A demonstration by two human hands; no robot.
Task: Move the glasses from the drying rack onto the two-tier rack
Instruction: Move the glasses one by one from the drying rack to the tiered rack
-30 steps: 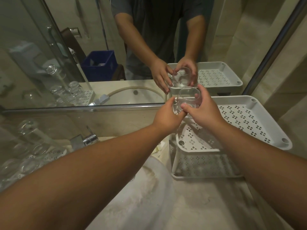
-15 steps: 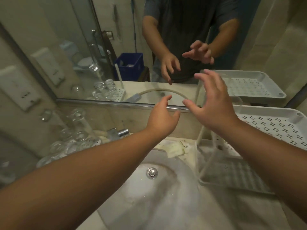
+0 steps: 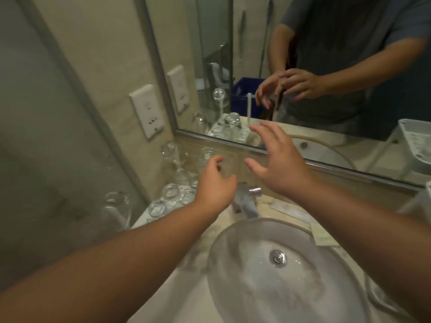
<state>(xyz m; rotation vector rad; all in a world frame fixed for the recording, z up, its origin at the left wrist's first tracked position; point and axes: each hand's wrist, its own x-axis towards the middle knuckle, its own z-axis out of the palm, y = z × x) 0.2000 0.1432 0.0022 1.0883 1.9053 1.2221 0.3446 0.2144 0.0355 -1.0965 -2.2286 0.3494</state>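
Several clear glasses (image 3: pixel 173 191) stand upside down on a white drying rack (image 3: pixel 144 217) in the left corner of the counter, beside the wall. My left hand (image 3: pixel 214 185) hovers just right of them, fingers loosely curved and holding nothing. My right hand (image 3: pixel 277 159) is spread wide above the tap, also holding nothing. Only a sliver of the two-tier rack (image 3: pixel 423 201) shows at the right edge, blurred.
A round white basin (image 3: pixel 245 276) with a metal drain fills the lower middle, with a chrome tap (image 3: pixel 247 199) behind it. A framed mirror (image 3: pixel 326 66) runs along the back wall and reflects my arms. A white wall socket (image 3: pixel 147 110) sits above the glasses.
A second ago both hands held a glass at the two-tier rack's top tier. They let it go and swung left across the basin toward the drying rack; the view turned left too.
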